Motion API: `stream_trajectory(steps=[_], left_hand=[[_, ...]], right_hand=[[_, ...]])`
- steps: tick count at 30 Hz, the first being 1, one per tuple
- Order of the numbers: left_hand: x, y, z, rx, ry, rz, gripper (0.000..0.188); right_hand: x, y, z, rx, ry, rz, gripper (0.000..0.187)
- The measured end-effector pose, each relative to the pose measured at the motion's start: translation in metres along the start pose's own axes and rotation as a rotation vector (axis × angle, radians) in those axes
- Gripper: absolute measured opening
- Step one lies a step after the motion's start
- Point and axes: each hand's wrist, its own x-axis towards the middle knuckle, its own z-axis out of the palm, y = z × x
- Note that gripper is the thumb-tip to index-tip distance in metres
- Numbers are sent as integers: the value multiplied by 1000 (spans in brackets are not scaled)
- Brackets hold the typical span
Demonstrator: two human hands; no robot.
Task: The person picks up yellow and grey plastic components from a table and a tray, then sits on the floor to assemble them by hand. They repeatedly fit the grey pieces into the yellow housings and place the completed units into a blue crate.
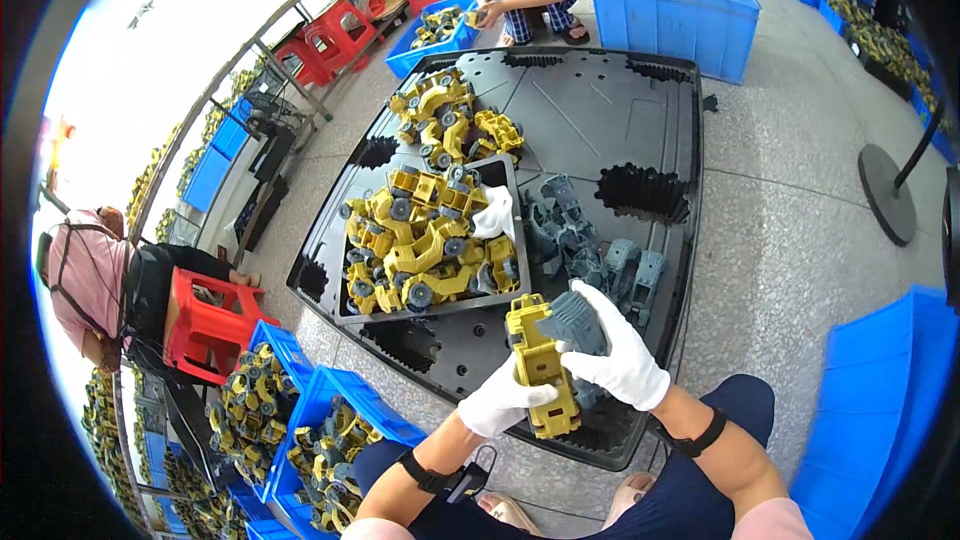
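At the lower left, a blue bin [287,344] is heaped with yellow and grey toy vehicles. Just beside it, a second blue bin [362,397] holds more of the same, piled to the brim. On the black platform [585,100] sits a dark tray [520,230] crowded with yellow vehicles on grey wheels, a white cloth [493,213] tucked at its right side; a loose yellow pile [447,120] lies beyond it. Farther off, a blue crate [440,52] contains yellow vehicles, with a co-worker's hand [490,15] at its edge. The gloved left hand [508,400] has its fingers closed around a yellow toy truck [541,365], above the platform's near edge. The gloved right hand [618,360] curls thumb and fingers about a ribbed grey part [574,326] over the truck; whether it is seated there I cannot tell. Grey parts [565,230] lie right of the tray. A tall blue bin [670,25] stands past the platform's far edge, and another blue container [870,420] fills the lower right.
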Motion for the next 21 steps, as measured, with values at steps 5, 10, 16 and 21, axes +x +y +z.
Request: stream_trajectory(steps=[5,10,16,21], left_hand=[[7,-3,-19,-127,-16,63,56],[3,-12,-41,11,23,206,79],[6,1,-41,622,137,385,65],[5,1,-46,797,204,373,69]], right_hand=[[-4,6,4,-185,-77,-30,73],[-11,-8,22,-304,-83,-15,72],[-15,-23,32,-356,-59,57,70],[-15,-13,35,-481,-77,-103,71]])
